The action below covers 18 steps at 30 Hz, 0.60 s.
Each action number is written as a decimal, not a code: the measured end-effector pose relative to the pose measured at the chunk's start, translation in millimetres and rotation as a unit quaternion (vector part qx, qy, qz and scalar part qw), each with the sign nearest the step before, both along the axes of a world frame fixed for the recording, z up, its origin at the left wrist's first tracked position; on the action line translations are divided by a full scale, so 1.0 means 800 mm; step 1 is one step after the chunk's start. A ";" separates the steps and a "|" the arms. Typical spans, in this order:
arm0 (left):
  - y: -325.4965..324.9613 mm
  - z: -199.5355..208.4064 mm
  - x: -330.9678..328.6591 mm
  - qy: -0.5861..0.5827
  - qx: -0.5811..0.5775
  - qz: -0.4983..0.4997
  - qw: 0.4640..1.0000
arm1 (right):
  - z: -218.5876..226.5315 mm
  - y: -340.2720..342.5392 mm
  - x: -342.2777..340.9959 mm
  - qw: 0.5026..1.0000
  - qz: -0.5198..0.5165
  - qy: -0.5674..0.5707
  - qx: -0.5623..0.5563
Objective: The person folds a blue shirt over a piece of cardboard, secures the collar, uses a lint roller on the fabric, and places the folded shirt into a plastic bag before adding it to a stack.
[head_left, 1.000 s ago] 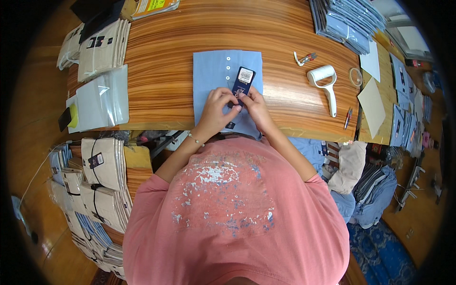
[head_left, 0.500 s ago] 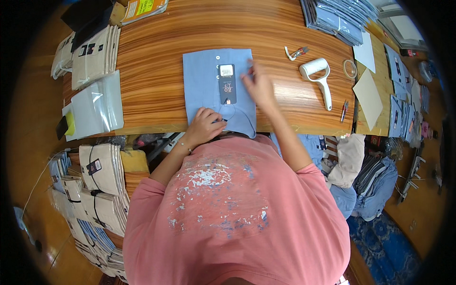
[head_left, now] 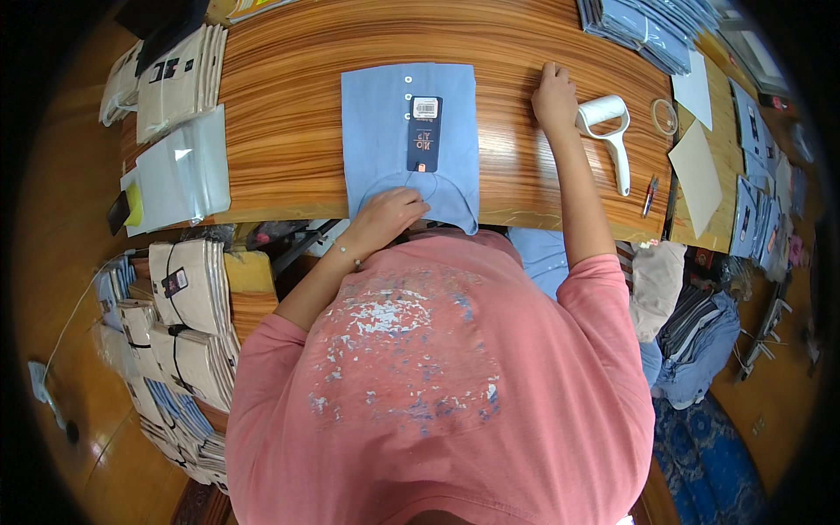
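Observation:
A folded blue shirt [head_left: 376, 131] lies on the table in front of me, its collar toward my body. A dark hang tag [head_left: 424, 140] with a white label rests on it beside the white buttons. My left hand [head_left: 391, 215] lies on the shirt's collar, fingers stretched out and holding nothing visible. Right of the shirt, my right hand [head_left: 555, 98] is closed over the spot where small thread snips with a white tie lay. The snips are hidden within its fingers. Just right of that hand rests a white lint roller [head_left: 619, 157].
Another small snips [head_left: 650, 196] lies near the table's right edge, below a tape ring [head_left: 664, 116]. Bundled blue shirts [head_left: 643, 35] are at the far right. Clear plastic bags [head_left: 179, 175] and beige folded garments [head_left: 179, 83] are on the left. More bundles [head_left: 188, 297] stand below.
My right hand has left the shirt's right edge and moved right and away, closing over the snips. My left hand remains on the collar. The view has shifted slightly.

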<state>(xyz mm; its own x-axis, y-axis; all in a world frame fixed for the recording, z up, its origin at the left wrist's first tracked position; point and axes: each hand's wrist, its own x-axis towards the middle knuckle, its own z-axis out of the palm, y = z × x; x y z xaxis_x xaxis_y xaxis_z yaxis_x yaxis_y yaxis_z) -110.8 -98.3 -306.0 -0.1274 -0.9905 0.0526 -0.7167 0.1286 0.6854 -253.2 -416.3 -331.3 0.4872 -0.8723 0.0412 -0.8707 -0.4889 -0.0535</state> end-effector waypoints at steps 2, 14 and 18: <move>-0.001 0.002 -0.001 -0.001 0.022 0.006 1.000 | 0.000 -0.005 0.000 1.000 -0.008 -0.022 0.019; -0.015 0.007 -0.001 -0.006 0.086 -0.011 0.996 | -0.004 0.016 -0.048 0.971 0.058 -0.216 0.090; -0.012 0.005 0.006 0.066 0.142 0.021 0.987 | 0.066 0.138 -0.050 0.844 0.100 -0.325 0.415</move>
<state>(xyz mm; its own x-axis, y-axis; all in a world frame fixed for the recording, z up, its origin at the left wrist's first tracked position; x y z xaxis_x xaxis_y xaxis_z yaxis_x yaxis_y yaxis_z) -105.8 -108.2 -301.9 -0.0971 -0.9718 -0.2148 -0.6192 -0.1100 0.7775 -293.2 -305.9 -278.5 0.7375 -0.6354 -0.2288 -0.4305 -0.1813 -0.8842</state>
